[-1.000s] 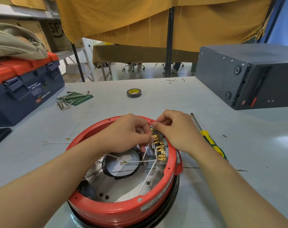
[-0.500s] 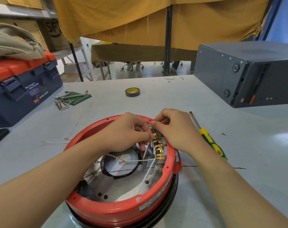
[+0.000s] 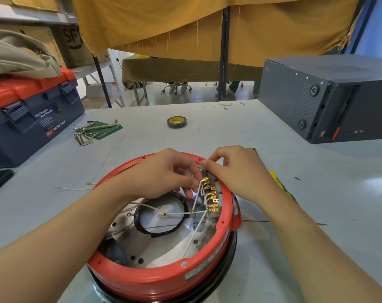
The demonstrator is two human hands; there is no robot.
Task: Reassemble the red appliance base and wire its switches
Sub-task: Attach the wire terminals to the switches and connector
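Over the last second almost nothing had moved. The red base (image 3: 164,278) sat low and centre in the frame on the grey surface (image 3: 316,215), open side up, just as it had a second before. Both hands stayed bunched over its upper right rim, where a column of brass terminals (image 3: 210,196) ran down the inside wall.

The left hand (image 3: 164,176) had kept its fingers curled, pinching a thin white wire (image 3: 197,193) at the top of that column. Its thumb and forefinger looked slightly closer to the top terminal than a second earlier, though the shift was small and the head camera had also tilted. The right hand (image 3: 236,171) remained curled over the rim from outside, fingertips pressed at the same top terminal; whether it gripped the wire end or only steadied the switch block, I could not tell.

Other white wires lay loose across the metal floor inside, one ending in a ring lug (image 3: 160,215) near the black gasket ring (image 3: 161,217), unconnected. A spare wire (image 3: 76,188) lay on the surface left of the base.

Judging from this, the person was partway through the wiring, seating one connector, with several leads left. The tiny movement suggested a tight push-on fit needing steady pressure.

The yellow screwdriver (image 3: 282,186) lay mostly hidden behind the right wrist; a tape roll (image 3: 177,122) sat farther up the frame.
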